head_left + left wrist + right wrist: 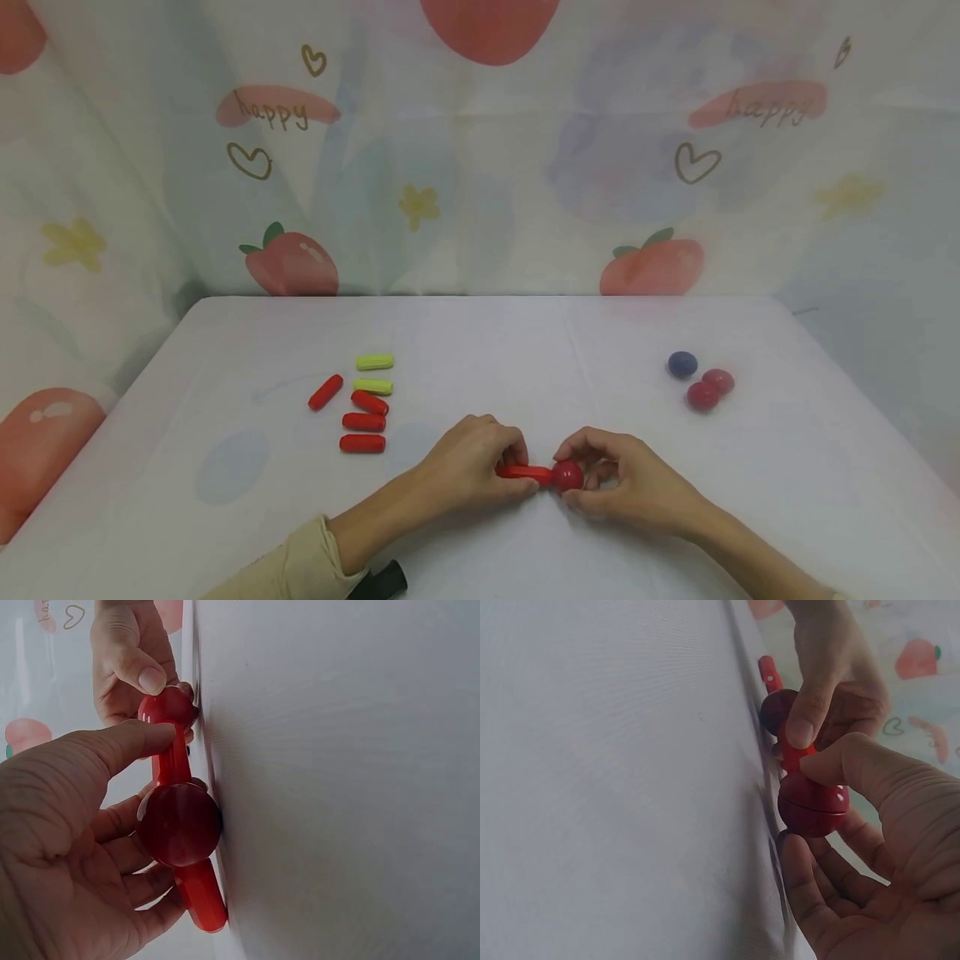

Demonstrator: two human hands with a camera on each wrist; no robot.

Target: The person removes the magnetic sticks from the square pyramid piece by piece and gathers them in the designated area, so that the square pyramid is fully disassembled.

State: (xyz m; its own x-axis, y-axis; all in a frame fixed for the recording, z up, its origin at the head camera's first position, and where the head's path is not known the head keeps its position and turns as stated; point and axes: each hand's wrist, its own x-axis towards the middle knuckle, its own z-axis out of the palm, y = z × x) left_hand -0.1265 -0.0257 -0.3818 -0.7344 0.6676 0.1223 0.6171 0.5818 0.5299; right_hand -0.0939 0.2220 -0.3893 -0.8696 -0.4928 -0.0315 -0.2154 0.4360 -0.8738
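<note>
Near the front of the table, my left hand (480,462) pinches a short red rod (528,473) between thumb and fingers. The rod's right end touches a glossy red ball (567,476), which my right hand (637,483) holds by thumb and fingertips. In the left wrist view, a darker red ball (178,825) sits at the rod's other end, with another red rod (201,896) beyond it, all in a row. The left hand hides these two from the head view. A thin seam runs round the held ball (814,806) in the right wrist view.
Several red rods (363,444) and two yellow-green rods (374,362) lie left of the hands. At the right rear are a dark blue ball (682,364) and two reddish balls (702,397). A black object (381,582) shows beside the left sleeve.
</note>
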